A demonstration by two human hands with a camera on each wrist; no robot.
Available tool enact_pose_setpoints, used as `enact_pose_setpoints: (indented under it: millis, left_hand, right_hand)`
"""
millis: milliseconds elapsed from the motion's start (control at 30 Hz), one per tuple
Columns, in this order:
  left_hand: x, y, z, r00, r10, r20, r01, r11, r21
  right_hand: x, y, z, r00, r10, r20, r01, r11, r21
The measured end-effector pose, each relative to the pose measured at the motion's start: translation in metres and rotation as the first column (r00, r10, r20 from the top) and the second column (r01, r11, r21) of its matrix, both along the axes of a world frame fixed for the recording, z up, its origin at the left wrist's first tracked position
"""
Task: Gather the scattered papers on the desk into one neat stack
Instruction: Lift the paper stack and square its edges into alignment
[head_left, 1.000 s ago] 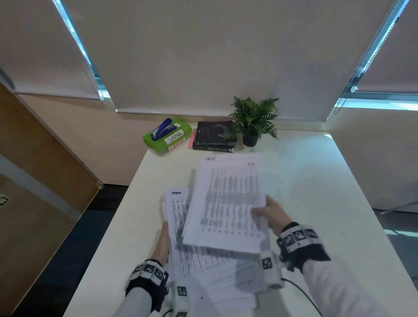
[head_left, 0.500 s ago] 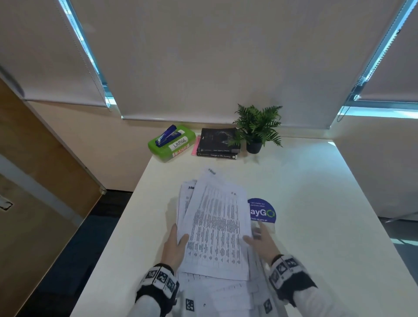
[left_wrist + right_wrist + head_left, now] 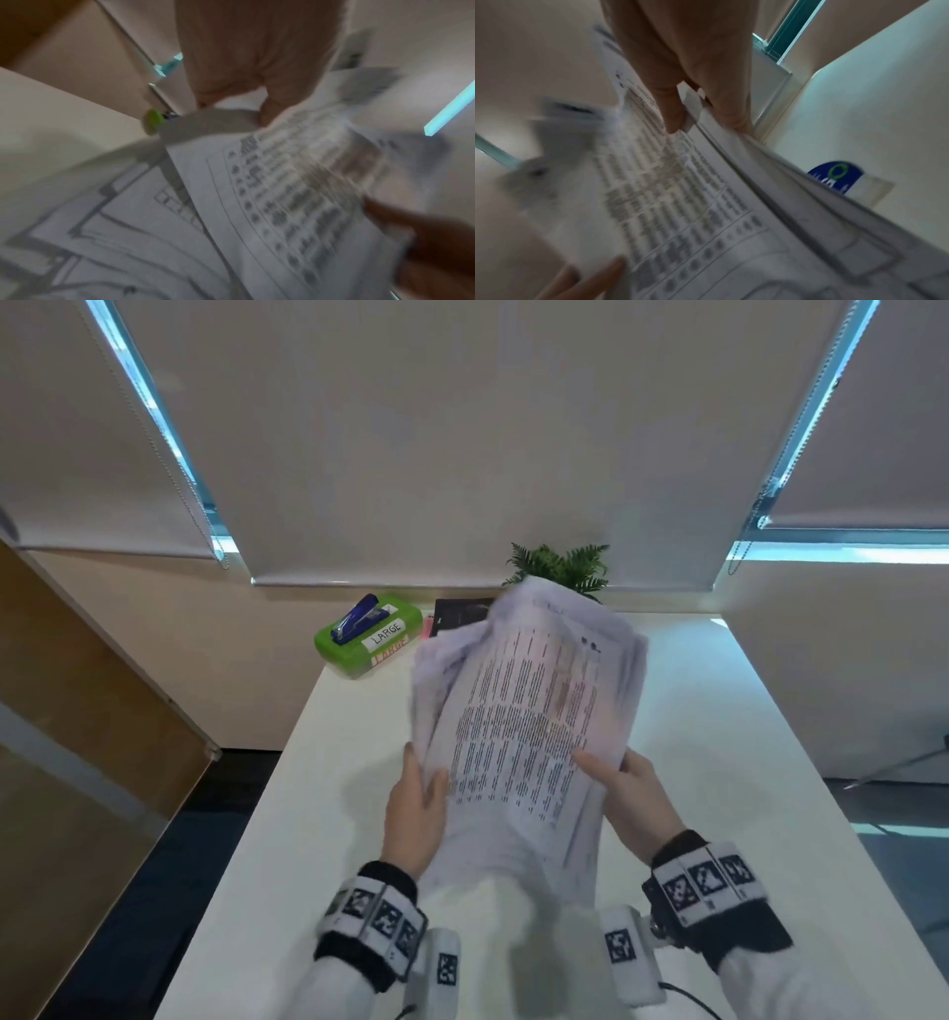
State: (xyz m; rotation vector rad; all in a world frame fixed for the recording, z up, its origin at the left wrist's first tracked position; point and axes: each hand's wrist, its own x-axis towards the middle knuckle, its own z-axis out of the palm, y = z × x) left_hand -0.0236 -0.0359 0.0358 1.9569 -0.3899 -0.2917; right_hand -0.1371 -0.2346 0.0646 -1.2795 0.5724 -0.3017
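A thick bundle of printed papers (image 3: 524,742) is raised off the white desk (image 3: 744,762), tilted up and blurred by motion. My left hand (image 3: 416,809) grips its left edge, thumb on the front sheet. My right hand (image 3: 624,788) grips the right edge, thumb across the print. In the left wrist view the papers (image 3: 282,203) fill the frame under my left hand (image 3: 257,81). In the right wrist view my right hand (image 3: 687,85) pinches the edges of the sheets (image 3: 680,203) between thumb and fingers. The sheets' edges are uneven.
At the desk's far edge stand a green box (image 3: 369,636) with a blue stapler (image 3: 354,618) on it, a dark book (image 3: 459,611) and a small potted plant (image 3: 562,567). A round blue sticker (image 3: 834,176) lies on the desk below the papers. Blinds cover the windows behind.
The papers lay on the desk under both hands; now both hands have lifted the whole bundle up and tilted it toward upright, hiding the blue sticker in the head view.
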Motion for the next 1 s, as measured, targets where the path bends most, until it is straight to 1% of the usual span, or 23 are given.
enact_pose_setpoints:
  millis: [33,67,133,200,267,333,400,500,600,700,767,900,933,1000]
  left_hand:
    - [-0.005,-0.01,-0.001,0.999,0.048,0.023,-0.048,0.999,0.006]
    - [-0.01,-0.019,-0.002,0.996,0.087,0.023,-0.086,0.996,-0.018]
    - [-0.021,-0.03,0.002,0.99,0.139,-0.006,-0.139,0.985,-0.099]
    - [-0.029,-0.03,0.005,0.99,0.132,-0.053,-0.139,0.974,-0.18]
    - [-0.031,-0.024,0.009,0.989,0.119,-0.091,-0.139,0.958,-0.25]
    - [-0.025,-0.018,0.014,0.984,0.121,-0.134,-0.157,0.939,-0.306]
    - [-0.012,-0.014,0.015,0.987,0.106,-0.12,-0.142,0.929,-0.341]
    - [-0.001,-0.014,0.012,0.988,0.078,-0.131,-0.121,0.923,-0.366]
    - [-0.002,-0.015,0.013,0.982,0.067,-0.174,-0.133,0.909,-0.395]
    - [0.001,-0.013,0.014,0.946,0.024,-0.322,-0.174,0.879,-0.444]
    - [0.003,-0.014,0.012,0.92,0.003,-0.393,-0.191,0.877,-0.441]
    - [-0.012,-0.023,0.017,0.936,0.054,-0.348,-0.211,0.878,-0.429]
    - [-0.017,-0.024,0.018,0.944,0.066,-0.322,-0.209,0.876,-0.434]
    - [-0.023,-0.025,0.02,0.957,0.065,-0.284,-0.191,0.875,-0.444]
  right_hand:
    - [0.001,0.006,0.004,1.0,-0.005,0.02,0.005,1.0,-0.018]
    - [0.002,0.012,0.007,0.999,-0.018,0.041,0.02,0.999,-0.047]
    - [0.003,0.017,0.01,0.995,-0.058,0.081,0.067,0.991,-0.114]
    - [0.0,0.014,0.01,0.995,-0.04,0.092,0.053,0.987,-0.15]
    - [-0.005,0.008,0.007,0.997,0.024,0.072,-0.011,0.985,-0.174]
    - [-0.011,0.001,0.006,0.998,0.028,0.053,-0.019,0.986,-0.164]
    - [-0.013,-0.004,0.008,0.996,0.033,0.079,-0.021,0.988,-0.152]
    - [-0.012,-0.005,0.014,0.985,0.079,0.155,-0.056,0.987,-0.147]
    - [-0.013,-0.004,0.014,0.982,0.11,0.156,-0.089,0.987,-0.133]
    - [-0.016,-0.005,0.009,0.983,0.148,0.113,-0.134,0.983,-0.123]
    - [-0.014,-0.004,0.005,0.986,0.129,0.106,-0.116,0.986,-0.122]
    - [-0.011,0.007,0.004,0.99,-0.031,0.135,0.046,0.993,-0.111]
    - [-0.011,0.009,0.007,0.989,-0.049,0.142,0.065,0.992,-0.107]
    - [-0.015,0.007,0.01,0.989,-0.031,0.148,0.051,0.989,-0.135]
